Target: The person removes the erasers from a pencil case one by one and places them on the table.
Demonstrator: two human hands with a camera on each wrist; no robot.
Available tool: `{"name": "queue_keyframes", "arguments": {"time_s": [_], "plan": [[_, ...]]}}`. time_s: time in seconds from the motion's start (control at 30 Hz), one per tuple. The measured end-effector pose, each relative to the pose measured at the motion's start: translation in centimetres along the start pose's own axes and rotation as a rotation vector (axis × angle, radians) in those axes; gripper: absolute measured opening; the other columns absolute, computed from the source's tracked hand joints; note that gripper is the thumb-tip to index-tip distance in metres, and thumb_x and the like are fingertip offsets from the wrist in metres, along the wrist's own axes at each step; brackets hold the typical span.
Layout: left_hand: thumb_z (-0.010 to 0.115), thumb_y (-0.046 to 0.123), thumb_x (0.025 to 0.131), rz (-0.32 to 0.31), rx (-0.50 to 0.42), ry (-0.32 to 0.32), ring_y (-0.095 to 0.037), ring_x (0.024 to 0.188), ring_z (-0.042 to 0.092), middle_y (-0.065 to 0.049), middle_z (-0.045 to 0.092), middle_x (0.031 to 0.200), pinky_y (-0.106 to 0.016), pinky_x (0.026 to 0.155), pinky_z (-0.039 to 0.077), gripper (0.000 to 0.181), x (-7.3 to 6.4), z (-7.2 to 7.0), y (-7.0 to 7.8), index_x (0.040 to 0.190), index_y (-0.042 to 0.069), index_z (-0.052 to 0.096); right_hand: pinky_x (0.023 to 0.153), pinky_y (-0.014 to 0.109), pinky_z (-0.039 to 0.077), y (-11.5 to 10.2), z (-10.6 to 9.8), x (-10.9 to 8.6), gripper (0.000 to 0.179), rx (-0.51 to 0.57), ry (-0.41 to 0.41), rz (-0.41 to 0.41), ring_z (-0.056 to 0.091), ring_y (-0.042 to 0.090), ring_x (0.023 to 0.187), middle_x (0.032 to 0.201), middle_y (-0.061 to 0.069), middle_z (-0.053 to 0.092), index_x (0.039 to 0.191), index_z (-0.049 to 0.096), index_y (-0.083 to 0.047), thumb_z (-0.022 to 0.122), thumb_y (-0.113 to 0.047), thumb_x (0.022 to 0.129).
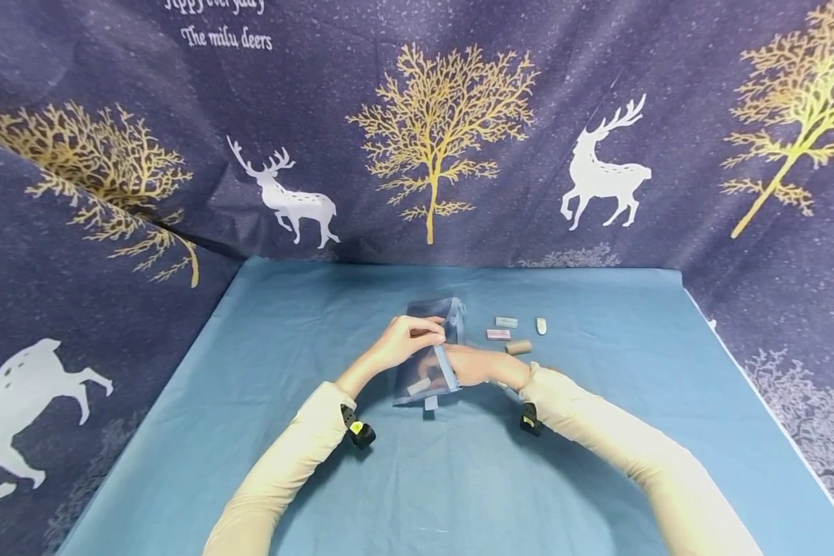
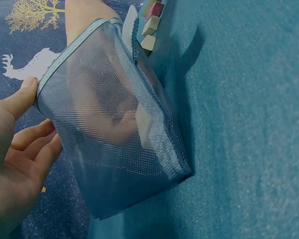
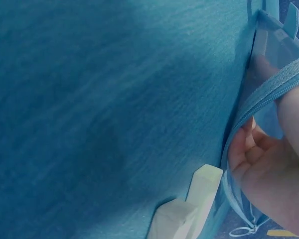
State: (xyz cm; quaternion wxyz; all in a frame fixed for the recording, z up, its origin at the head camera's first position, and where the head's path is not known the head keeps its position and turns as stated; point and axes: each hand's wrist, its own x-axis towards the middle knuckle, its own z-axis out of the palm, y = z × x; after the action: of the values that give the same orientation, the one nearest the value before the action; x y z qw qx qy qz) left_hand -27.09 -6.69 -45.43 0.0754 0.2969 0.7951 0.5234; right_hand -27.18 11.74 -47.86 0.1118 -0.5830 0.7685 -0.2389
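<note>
A blue mesh zipper pouch (image 1: 447, 367) stands tilted on the cloth, its zipped mouth spread toward the right. My left hand (image 1: 413, 340) pinches the pouch's top edge between thumb and fingers. Through the mouth reaches my right hand (image 1: 472, 364), its fingers bent inside the mesh (image 2: 104, 164). A whitish block (image 2: 144, 125) shows through the mesh right at the right fingertips; I cannot tell whether they grip it. Two pale blocks, one long (image 3: 207, 186) and one thicker (image 3: 172, 219), lie just outside the mouth.
Right of the pouch lie a pale green block (image 1: 506, 322), a pink block (image 1: 498, 334), a brown roll-shaped piece (image 1: 518, 347) and a small whitish rounded piece (image 1: 541, 326). Blue cloth (image 1: 598, 332) covers the table. A dark deer-print curtain (image 1: 493, 232) hangs behind.
</note>
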Motion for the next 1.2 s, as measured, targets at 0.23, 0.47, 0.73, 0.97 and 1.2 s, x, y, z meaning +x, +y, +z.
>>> {"name": "queue_keyframes", "arguments": {"time_s": [0.23, 0.47, 0.73, 0.97, 1.2], "plan": [[0.061, 0.015, 0.087, -0.001, -0.015, -0.013, -0.025, 0.114, 0.057, -0.020, 0.054, 0.127, -0.032, 0.087, 0.050, 0.019, -1.0, -0.5, 2.4, 0.101, 0.005, 0.069, 0.065, 0.018, 0.045, 0.2, -0.4, -0.8, 0.012, 0.078, 0.004, 0.203, 0.053, 0.002, 0.068, 0.079, 0.000, 0.065, 0.096, 0.064, -0.010, 0.056, -0.007, 0.089], [0.060, 0.014, 0.088, 0.004, -0.011, -0.034, -0.027, 0.116, 0.055, -0.021, 0.054, 0.127, -0.031, 0.089, 0.049, 0.019, -1.1, -0.5, 3.1, 0.102, 0.004, 0.069, 0.057, 0.016, 0.046, 0.2, -1.1, -1.9, 0.008, 0.072, 0.062, 0.224, 0.055, 0.000, 0.057, 0.072, 0.000, 0.068, 0.092, 0.064, -0.010, 0.060, -0.011, 0.085], [0.059, 0.015, 0.088, 0.004, -0.010, -0.048, -0.025, 0.117, 0.055, -0.021, 0.053, 0.128, -0.030, 0.089, 0.049, 0.020, -1.1, -0.2, 2.8, 0.102, 0.005, 0.069, 0.058, 0.015, 0.048, -0.1, -1.2, -2.3, 0.006, 0.020, 0.100, 0.238, 0.061, 0.000, 0.063, 0.074, -0.001, 0.069, 0.081, 0.059, -0.013, 0.065, -0.014, 0.082], [0.059, 0.016, 0.088, -0.003, -0.008, -0.052, -0.024, 0.121, 0.051, -0.020, 0.054, 0.127, -0.032, 0.091, 0.048, 0.019, -1.0, -0.2, 2.9, 0.101, 0.006, 0.069, 0.057, 0.015, 0.048, 0.0, -1.2, -2.4, 0.005, 0.025, 0.129, 0.221, 0.059, 0.000, 0.060, 0.072, -0.002, 0.068, 0.082, 0.060, -0.014, 0.065, -0.017, 0.083], [0.059, 0.018, 0.089, -0.021, -0.005, -0.062, -0.025, 0.121, 0.051, -0.020, 0.053, 0.129, -0.033, 0.091, 0.048, 0.021, -0.9, -0.1, 2.8, 0.103, 0.006, 0.069, 0.061, 0.016, 0.050, 0.2, -1.4, -2.8, 0.009, 0.044, 0.146, 0.223, 0.062, 0.002, 0.066, 0.080, -0.003, 0.070, 0.090, 0.062, -0.016, 0.063, -0.015, 0.081]]}}
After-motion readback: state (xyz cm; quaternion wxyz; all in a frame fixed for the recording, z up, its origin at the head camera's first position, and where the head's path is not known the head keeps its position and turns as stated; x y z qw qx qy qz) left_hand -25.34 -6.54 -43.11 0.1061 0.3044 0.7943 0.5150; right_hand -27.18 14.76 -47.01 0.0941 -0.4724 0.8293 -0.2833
